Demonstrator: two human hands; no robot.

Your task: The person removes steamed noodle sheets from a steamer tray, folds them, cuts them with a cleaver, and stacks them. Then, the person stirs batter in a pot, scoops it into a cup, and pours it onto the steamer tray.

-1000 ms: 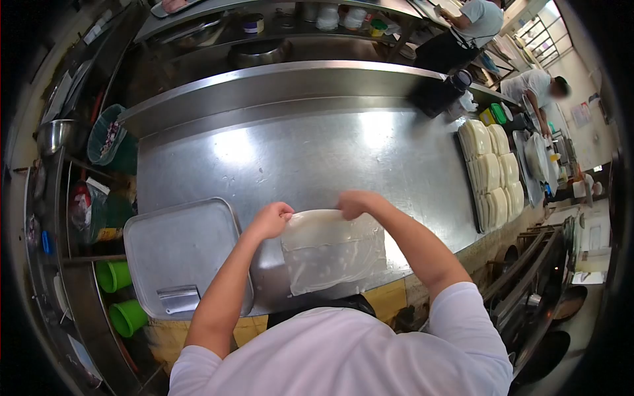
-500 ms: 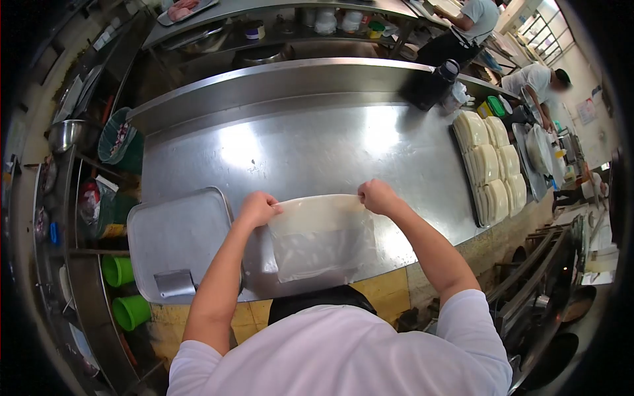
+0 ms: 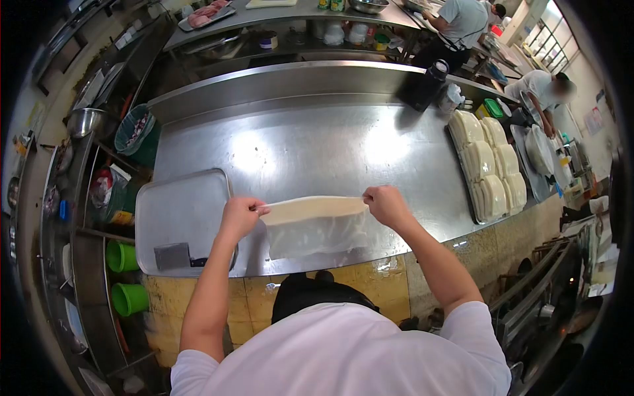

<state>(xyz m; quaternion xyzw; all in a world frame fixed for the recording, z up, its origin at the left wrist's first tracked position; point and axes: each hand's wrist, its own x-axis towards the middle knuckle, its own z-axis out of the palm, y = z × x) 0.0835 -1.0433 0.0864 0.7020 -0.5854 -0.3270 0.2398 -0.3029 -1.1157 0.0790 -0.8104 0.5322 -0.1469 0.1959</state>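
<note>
A translucent plastic bag (image 3: 317, 236) hangs over the front part of the steel worktable. Its upper band is cream-coloured, perhaps from a pale, flat thing inside; I cannot tell exactly. My left hand (image 3: 243, 215) pinches the bag's upper left corner. At the upper right corner, my right hand (image 3: 387, 203) is closed on the bag too, so its top edge is stretched between both hands. Left of my left hand lies a grey metal tray (image 3: 181, 211) with a cleaver (image 3: 173, 257) on it, its dark handle partly behind my forearm.
The steel worktable (image 3: 304, 155) has a raised back ledge. At its right stands a tray of several pale, plastic-wrapped bundles (image 3: 489, 165); a black flask (image 3: 428, 86) is behind. Green buckets (image 3: 129, 299) and a lined bin (image 3: 135, 132) are left. Co-workers (image 3: 456, 30) stand at the back right.
Both hands still grip the bag's corners; the bag now looks flatter and its cream upper band shows more clearly. My view has shifted slightly, showing more floor below the table.
</note>
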